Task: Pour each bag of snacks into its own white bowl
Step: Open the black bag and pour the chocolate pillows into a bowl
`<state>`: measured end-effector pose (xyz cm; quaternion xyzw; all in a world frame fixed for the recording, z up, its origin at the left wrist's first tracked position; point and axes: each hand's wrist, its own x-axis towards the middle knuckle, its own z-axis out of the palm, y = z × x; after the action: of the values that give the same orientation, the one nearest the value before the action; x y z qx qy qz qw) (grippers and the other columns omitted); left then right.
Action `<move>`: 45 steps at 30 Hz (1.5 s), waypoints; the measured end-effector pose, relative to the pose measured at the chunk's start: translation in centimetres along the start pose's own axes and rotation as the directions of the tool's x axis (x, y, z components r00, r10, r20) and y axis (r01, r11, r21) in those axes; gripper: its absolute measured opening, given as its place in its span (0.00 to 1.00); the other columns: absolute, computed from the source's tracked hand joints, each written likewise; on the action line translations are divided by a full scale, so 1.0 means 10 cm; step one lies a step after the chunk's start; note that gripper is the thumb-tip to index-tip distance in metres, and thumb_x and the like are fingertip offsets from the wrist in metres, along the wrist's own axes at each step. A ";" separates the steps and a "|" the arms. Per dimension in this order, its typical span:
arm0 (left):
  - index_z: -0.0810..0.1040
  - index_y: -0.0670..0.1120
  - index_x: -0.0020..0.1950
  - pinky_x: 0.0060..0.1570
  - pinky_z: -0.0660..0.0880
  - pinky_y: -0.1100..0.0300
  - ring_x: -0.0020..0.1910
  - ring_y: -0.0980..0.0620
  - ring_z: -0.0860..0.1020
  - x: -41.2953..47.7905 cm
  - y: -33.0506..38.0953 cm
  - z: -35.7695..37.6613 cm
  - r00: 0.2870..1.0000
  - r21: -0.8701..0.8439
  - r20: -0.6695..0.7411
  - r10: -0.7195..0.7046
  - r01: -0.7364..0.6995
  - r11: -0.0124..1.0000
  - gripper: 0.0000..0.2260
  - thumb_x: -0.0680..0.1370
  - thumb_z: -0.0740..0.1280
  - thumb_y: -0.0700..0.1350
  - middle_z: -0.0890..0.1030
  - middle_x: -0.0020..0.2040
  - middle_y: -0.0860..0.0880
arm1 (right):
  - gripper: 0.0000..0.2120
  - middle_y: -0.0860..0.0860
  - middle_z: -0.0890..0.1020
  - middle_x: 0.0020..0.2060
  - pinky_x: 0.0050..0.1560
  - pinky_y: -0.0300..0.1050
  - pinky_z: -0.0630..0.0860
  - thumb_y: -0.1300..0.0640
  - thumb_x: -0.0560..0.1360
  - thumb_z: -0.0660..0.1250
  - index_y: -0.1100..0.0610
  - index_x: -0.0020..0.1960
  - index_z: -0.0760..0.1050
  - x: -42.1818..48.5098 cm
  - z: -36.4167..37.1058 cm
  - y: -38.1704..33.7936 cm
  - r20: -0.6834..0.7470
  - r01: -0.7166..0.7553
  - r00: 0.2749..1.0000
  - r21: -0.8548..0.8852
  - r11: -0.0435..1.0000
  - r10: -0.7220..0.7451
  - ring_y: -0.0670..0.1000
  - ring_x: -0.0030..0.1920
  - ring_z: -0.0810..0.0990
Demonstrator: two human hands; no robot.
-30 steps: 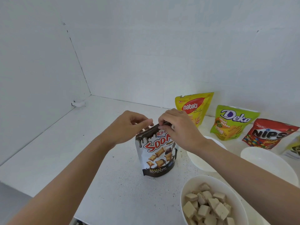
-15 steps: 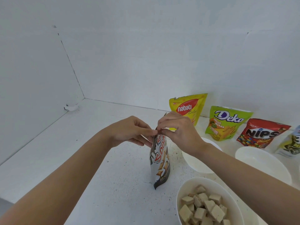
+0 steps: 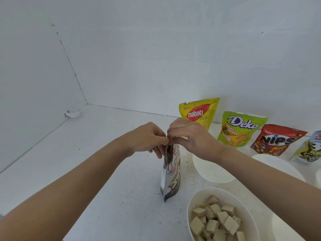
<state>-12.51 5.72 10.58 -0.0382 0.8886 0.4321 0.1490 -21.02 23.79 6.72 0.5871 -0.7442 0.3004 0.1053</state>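
A brown-and-white snack bag (image 3: 171,173) stands upright on the white table, turned edge-on to me. My left hand (image 3: 147,138) and my right hand (image 3: 192,136) both pinch its top edge, fingertips meeting above it. A white bowl (image 3: 194,202) at the front right holds pale square wafer bites. An empty white bowl (image 3: 213,173) lies behind my right wrist, and another white bowl (image 3: 281,164) shows to its right.
Along the back wall stand a yellow Nabati bag (image 3: 199,112), a green Deka bag (image 3: 239,127), a red Nips bag (image 3: 276,140) and a white-and-black bag (image 3: 311,150) cut by the right edge. Walls close the left and back sides.
The bag has turned from facing me to edge-on. Both hands have drawn together at its top edge.
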 end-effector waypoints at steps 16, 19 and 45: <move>0.85 0.35 0.47 0.30 0.71 0.67 0.26 0.56 0.77 -0.05 0.05 0.06 0.996 -0.114 -0.082 -0.033 0.023 0.993 0.10 0.80 0.65 0.38 0.82 0.31 0.43 | 0.08 0.52 0.79 0.42 0.48 0.48 0.73 0.73 0.75 0.64 0.62 0.43 0.77 0.01 -0.10 -0.08 0.136 0.074 0.989 -0.071 0.995 -0.064 0.51 0.49 0.73; 0.85 0.35 0.46 0.30 0.71 0.67 0.25 0.57 0.77 -0.05 0.05 0.07 0.995 -0.099 -0.095 -0.029 0.020 0.995 0.11 0.80 0.65 0.39 0.82 0.30 0.45 | 0.08 0.52 0.79 0.43 0.49 0.47 0.73 0.72 0.76 0.64 0.62 0.44 0.77 0.02 -0.09 -0.09 0.155 0.080 0.986 -0.080 0.994 -0.067 0.52 0.49 0.73; 0.81 0.43 0.34 0.36 0.74 0.62 0.31 0.58 0.84 0.13 -0.14 -0.31 0.890 0.295 -0.457 -0.006 0.158 0.942 0.14 0.77 0.69 0.47 0.84 0.28 0.52 | 0.06 0.45 0.78 0.48 0.56 0.49 0.67 0.52 0.81 0.64 0.52 0.54 0.77 0.03 -0.12 -0.09 0.238 -0.121 0.957 -0.186 0.975 0.164 0.46 0.52 0.72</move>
<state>-14.23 2.51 10.94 -0.1500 0.9551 0.2526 -0.0377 -20.48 24.12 8.07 0.5541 -0.8149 0.1657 0.0376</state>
